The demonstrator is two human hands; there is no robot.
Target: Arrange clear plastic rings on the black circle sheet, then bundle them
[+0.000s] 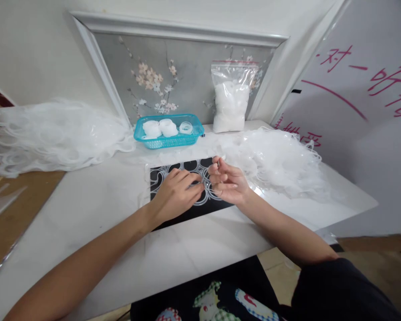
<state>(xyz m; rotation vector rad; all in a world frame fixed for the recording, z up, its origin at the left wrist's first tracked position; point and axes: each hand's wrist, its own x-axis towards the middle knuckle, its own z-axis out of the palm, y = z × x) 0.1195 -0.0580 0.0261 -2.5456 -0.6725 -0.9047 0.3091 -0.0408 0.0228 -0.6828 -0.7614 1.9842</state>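
Work surface: white table (173, 254) with faint grey veining, partly glossy. A black mat (183, 214) lay flat near the front edge, with translucent ring-patterned pieces (202, 197) on it. Behind the mat stood a blue basket (169, 142) with white ring-shaped items inside. Right of the basket, a clear zip bag (232, 107) stood upright, filled with white material. Heap of translucent pieces, left (60, 138): extended past the table's side edge. Second heap, right (280, 165): spread loosely, individual shapes indistinct.
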